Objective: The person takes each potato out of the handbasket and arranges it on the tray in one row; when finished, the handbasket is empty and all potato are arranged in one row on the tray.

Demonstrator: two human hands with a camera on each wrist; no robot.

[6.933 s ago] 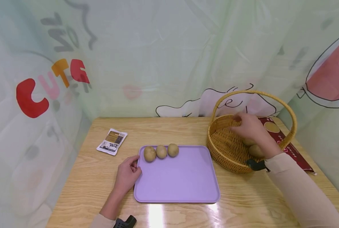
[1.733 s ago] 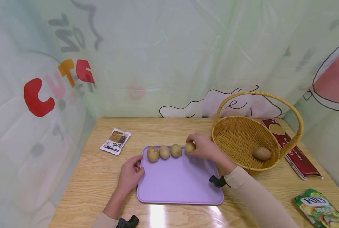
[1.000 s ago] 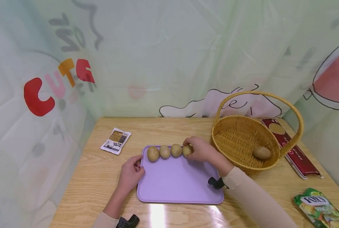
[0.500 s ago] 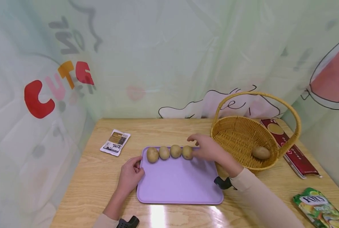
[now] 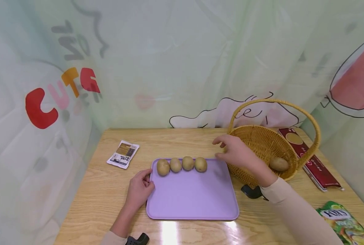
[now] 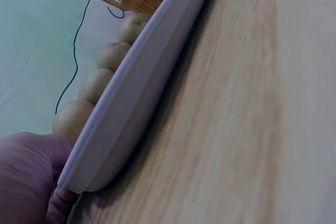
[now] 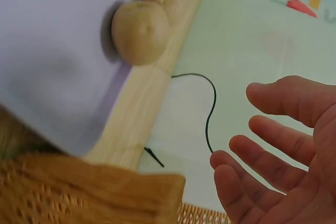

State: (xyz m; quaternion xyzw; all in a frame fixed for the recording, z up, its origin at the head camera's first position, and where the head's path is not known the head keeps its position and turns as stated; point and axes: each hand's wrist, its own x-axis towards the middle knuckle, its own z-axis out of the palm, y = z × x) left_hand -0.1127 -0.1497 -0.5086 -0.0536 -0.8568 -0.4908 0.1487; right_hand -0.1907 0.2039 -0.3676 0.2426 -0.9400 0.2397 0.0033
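My left hand [image 5: 140,186] grips the left rim of the lilac tray [image 5: 191,197]. In the left wrist view its fingers [image 6: 62,203] lie against the tray's corner. Several potatoes [image 5: 188,163] stand in a row along the tray's far edge, from the left corner to past the middle. My right hand [image 5: 237,150] hovers over the tray's far right corner, beside the wicker basket [image 5: 255,136]. In the right wrist view its fingers [image 7: 268,153] are loosely bent with nothing between them. One more potato [image 5: 279,164] lies in the basket, at its right side.
The basket's tall handle [image 5: 315,126] arches above it. Behind it on the right lies a dark red packet [image 5: 319,170]. A green FOX'S bag [image 5: 344,221] is at the table's front right, and a small white-edged sachet [image 5: 122,154] at the back left.
My right hand took a potato from the basket, set it at the row's right end, let it go and moved right towards the basket. My left hand stayed at the tray's left rim.
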